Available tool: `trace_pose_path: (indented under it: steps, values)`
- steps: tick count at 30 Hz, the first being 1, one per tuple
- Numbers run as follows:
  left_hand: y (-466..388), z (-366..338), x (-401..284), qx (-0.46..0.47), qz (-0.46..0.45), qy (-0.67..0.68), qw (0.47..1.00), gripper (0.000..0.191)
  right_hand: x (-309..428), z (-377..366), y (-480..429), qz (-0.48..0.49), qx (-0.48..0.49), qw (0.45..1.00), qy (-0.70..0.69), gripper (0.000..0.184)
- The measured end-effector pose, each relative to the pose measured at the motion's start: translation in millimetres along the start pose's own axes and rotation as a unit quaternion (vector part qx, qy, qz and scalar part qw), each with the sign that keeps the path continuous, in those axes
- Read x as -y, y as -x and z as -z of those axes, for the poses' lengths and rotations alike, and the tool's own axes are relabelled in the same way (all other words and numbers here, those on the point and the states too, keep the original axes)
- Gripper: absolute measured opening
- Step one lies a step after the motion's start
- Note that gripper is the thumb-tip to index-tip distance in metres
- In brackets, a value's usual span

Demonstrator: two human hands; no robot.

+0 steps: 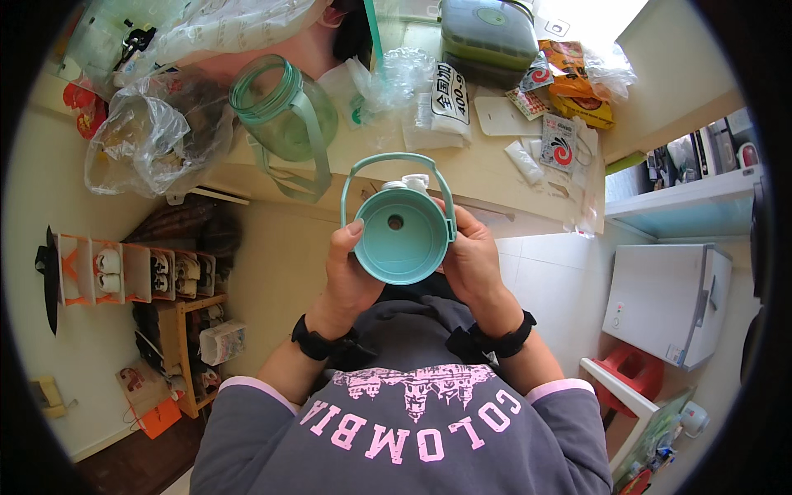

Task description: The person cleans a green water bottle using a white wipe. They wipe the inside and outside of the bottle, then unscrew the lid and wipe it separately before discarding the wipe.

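Observation:
In front of my chest I hold a teal plastic screw lid, its hollow underside facing up at the camera. A small round hole shows in its inner face, and a carrying handle arches away from me. My left hand grips the left rim with the thumb on the edge. My right hand grips the right side near the handle's hinge, its fingers partly hidden behind. A small white item pokes out beyond the far rim. On the table stands a translucent green wide-mouthed bottle, uncapped, with a strap.
A wooden table lies beyond my hands. It bears a transparent plastic bag, crumpled wrapping, a dark lidded container and several snack packets. A shoe rack stands left, a white chest freezer right.

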State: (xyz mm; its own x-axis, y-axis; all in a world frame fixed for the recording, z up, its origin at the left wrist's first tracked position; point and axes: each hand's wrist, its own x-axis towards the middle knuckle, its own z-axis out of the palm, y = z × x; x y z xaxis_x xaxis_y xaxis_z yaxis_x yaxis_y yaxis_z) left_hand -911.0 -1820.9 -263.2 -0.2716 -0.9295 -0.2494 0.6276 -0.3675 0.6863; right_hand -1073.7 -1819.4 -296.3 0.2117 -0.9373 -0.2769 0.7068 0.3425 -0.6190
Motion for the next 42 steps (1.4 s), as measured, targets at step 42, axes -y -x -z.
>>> trace_pose_path:
  steps: [42]
  values:
    - [-13,-5,10,-0.028,0.061,0.308,0.949,0.066,3,-50,0,0.552,0.061,0.607,0.569,0.033]
